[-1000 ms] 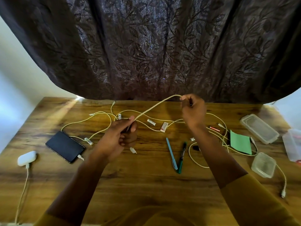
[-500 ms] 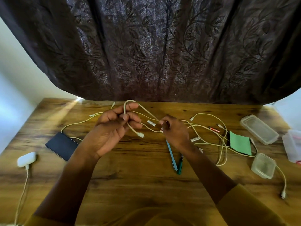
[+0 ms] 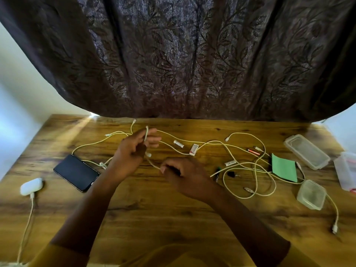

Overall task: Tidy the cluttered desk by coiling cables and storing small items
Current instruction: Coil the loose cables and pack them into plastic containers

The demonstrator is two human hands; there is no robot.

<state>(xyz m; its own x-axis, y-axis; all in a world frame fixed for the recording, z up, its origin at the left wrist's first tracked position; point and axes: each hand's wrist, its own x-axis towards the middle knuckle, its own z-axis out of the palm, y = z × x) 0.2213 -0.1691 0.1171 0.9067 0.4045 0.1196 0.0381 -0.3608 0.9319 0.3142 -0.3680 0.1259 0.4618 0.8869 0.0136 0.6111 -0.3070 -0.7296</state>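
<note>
My left hand (image 3: pixel 133 153) is raised over the wooden desk (image 3: pixel 154 212), a loop of the white cable (image 3: pixel 146 134) wound over its fingers. The cable's white plug hangs just below that hand. From there the cable drops to my right hand (image 3: pixel 185 176), which pinches it low over the desk, fingers curled. More white cables (image 3: pixel 250 170) lie tangled to the right. Two batteries (image 3: pixel 178 143), a small eraser (image 3: pixel 193 149) and a green notepad (image 3: pixel 284 167) lie among them. Pens are mostly hidden behind my right hand.
A black phone (image 3: pixel 76 172) and a white charger (image 3: pixel 31 186) with its cord lie at the left. Clear plastic boxes (image 3: pixel 307 151) (image 3: pixel 311 194) stand at the right edge, a third box (image 3: pixel 346 170) beyond them. A dark curtain hangs behind the desk.
My right hand swept from high at the right down towards me, feeding cable. My left hand rose and took a loop of the cable round its fingers.
</note>
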